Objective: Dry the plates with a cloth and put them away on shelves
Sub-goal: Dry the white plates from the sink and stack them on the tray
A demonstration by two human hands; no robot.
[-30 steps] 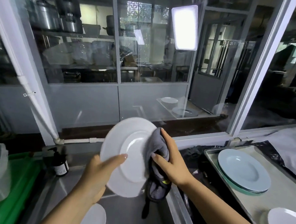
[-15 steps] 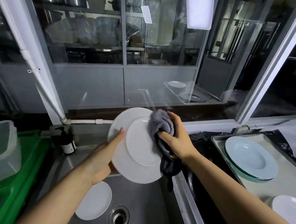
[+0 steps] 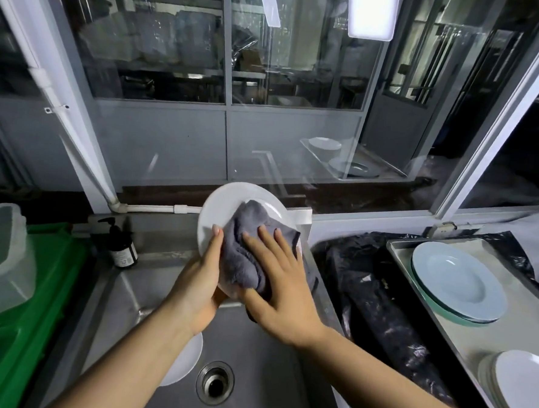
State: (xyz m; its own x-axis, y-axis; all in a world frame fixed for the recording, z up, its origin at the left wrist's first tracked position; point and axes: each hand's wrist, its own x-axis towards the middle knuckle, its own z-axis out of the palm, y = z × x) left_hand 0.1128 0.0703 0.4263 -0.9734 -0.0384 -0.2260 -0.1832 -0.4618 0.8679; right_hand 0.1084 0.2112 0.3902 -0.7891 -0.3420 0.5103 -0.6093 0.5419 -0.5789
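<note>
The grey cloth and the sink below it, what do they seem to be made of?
Grey cloth: looks like plush microfibre, going by its fuzzy, matte, softly folded pile. Sink: probably stainless steel, brushed silver with dull reflections and a metal drain.

Two bare forearms, no sleeves, pale nails

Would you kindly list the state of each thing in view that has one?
White plate: tilted over the sink, held by the left hand.
Grey cloth: bunched, pressed on the plate by the flat right hand.
Sink: drain open, one plate lying inside.
Blue plates: stacked on tray.
</note>
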